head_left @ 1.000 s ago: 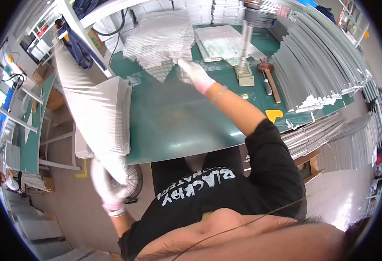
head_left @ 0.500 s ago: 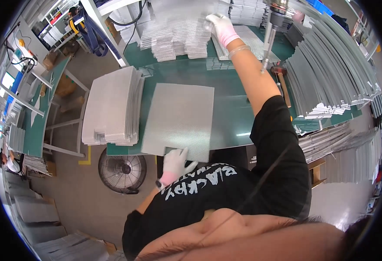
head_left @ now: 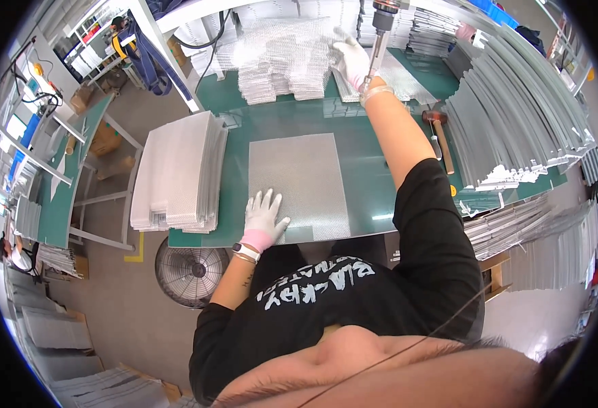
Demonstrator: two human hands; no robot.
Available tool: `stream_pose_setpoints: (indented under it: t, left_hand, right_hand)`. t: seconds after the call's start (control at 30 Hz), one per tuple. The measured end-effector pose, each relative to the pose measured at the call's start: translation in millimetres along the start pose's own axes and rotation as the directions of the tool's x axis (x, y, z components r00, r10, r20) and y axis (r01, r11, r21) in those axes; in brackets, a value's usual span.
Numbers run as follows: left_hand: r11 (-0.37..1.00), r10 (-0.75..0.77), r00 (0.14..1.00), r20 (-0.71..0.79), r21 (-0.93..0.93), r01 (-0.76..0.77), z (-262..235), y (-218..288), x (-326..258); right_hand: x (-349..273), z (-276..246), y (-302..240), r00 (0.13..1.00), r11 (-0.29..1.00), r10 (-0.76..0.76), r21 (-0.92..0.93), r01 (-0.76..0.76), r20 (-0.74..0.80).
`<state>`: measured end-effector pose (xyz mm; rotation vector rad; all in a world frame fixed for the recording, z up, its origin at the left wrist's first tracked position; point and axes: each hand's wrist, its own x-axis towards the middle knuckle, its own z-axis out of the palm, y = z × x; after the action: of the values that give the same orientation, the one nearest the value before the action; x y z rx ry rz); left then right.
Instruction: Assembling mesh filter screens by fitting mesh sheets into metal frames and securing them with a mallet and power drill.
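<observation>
A grey, finely textured metal mesh sheet [head_left: 306,173] lies flat on the green-topped table [head_left: 370,183], near its front edge. On the sheet's lower left corner rests my left hand [head_left: 263,216], in a white glove with a pink cuff, fingers spread. My right arm stretches to the far side, where my gloved right hand [head_left: 353,60] is beside the right edge of a tall, uneven stack of silvery mesh sheets [head_left: 282,64]. Its fingers are apart and point toward that stack; whether they touch it is unclear. A hanging power screwdriver [head_left: 383,22] partly covers the right wrist.
Left of the sheet stands a pile of pale notched panels [head_left: 173,170]. Along the right side, many grey panels [head_left: 517,109] lean in a row, with a mallet [head_left: 438,129] beside them. A flatter mesh pile [head_left: 401,75] lies behind my right wrist. A floor fan [head_left: 191,272] stands below the table's left.
My left hand has moved from the table's front edge up onto the sheet. The sheet has shifted right and lies straighter. My right hand has moved slightly down and right, by the far stack.
</observation>
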<state>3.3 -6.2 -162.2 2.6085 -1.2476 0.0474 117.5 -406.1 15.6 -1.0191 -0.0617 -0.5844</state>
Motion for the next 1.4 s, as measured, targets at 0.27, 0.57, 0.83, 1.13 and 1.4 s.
stream_pose_setpoints:
  t: [0.27,0.57,0.83,1.13,1.4]
  left_hand:
    - [0.998,-0.046,0.998,0.049,0.043,0.044,17,14,2]
    - [0.998,-0.053,0.998,0.041,0.022,0.052,22,30,17]
    - [0.999,-0.036,0.999,0.035,-0.010,0.037,26,31,27]
    - [0.999,-0.050,0.996,0.068,0.012,0.049,30,26,27]
    - [0.716,-0.264,0.895,-0.360,-0.694,-0.068,-25,-2,104]
  right_hand:
    - [-2,-17,-6,0.981,0.982,0.186,0.014,-0.186,-0.048]
    - [-24,-12,-22,0.998,0.973,-0.022,0.227,0.036,-0.063]
    - [-16,-46,-8,0.983,0.993,-0.013,0.110,0.033,-0.183]
    - [-15,-54,7,0.992,0.966,0.123,0.230,-0.121,0.007]
    - [2,-118,8,0.999,0.999,0.040,0.009,-0.040,-0.036]
